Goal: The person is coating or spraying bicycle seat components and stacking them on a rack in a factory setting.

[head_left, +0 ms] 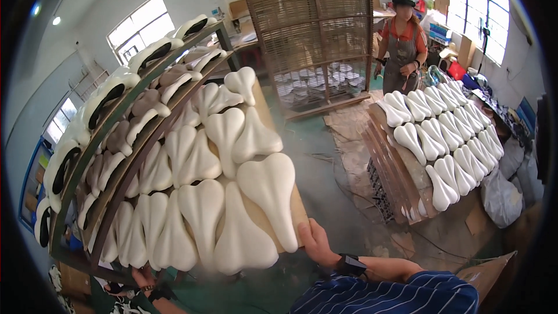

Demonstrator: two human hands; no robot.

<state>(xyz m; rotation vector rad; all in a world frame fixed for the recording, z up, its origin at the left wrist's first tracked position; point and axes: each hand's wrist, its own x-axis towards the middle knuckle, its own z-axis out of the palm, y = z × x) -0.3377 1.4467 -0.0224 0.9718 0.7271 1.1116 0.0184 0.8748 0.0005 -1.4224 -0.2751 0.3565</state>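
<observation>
A wooden board [300,214] loaded with rows of white bicycle saddle pads [268,189] fills the middle left. My right hand [317,244] is closed on its near right corner, with the fingers partly hidden under the board. At the near left edge my left hand [143,280] grips the board from below, and the pads above cover part of its fingers. The board's left part reaches into a rack [72,166]. More white saddle pads with black undersides and some greyish ones lie on the rack's sloping levels.
At the right, a stack of boards [392,168] carries several rows of white saddle pads. A tall slatted rack [314,35] stands at the back. Beside it is a person [403,46] in an apron. Flattened cardboard [351,139] and white plastic bags [501,197] lie on the floor.
</observation>
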